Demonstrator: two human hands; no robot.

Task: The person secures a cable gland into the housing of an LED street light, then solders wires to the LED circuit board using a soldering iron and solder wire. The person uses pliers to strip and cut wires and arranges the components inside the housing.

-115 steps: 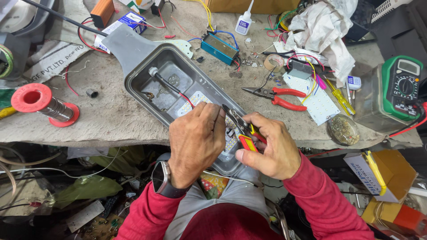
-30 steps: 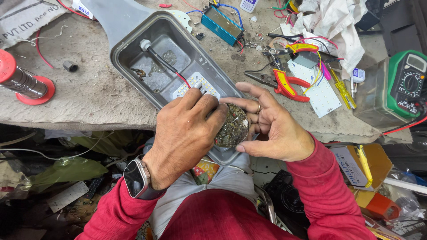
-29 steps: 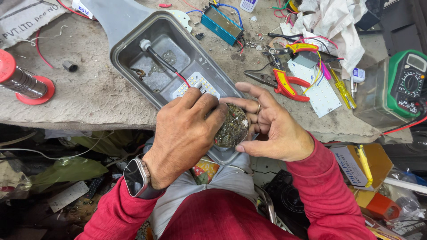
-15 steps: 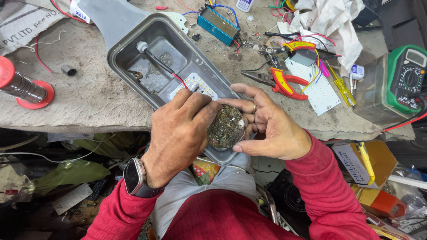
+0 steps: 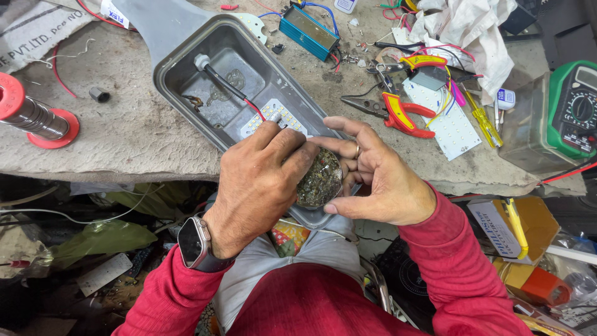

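My right hand [image 5: 380,182] cups a small round dish [image 5: 319,180] of dark, glittery metal bits over the near end of a grey metal lamp housing [image 5: 177,56]. My left hand [image 5: 258,180], with a smartwatch [image 5: 194,242] on the wrist, has its fingertips pinched at the dish's rim. A short silvery tip [image 5: 274,116] pokes out above the left knuckles, and I cannot make out what it belongs to. A white LED board [image 5: 254,126] and a black cable with a red lead [image 5: 224,87] lie inside the housing.
Red-handled pliers [image 5: 404,113], a loose white LED board [image 5: 449,124], a yellow screwdriver [image 5: 483,119] and a blue driver box [image 5: 309,31] lie on the bench to the right. A green multimeter [image 5: 575,109] stands far right. A red solder spool [image 5: 34,117] lies left.
Since 3.8 s ago a small red-and-yellow thing left my right hand and the round dish took its place. Over the last second both hands have stayed at the dish, my left fingers shifting slightly.
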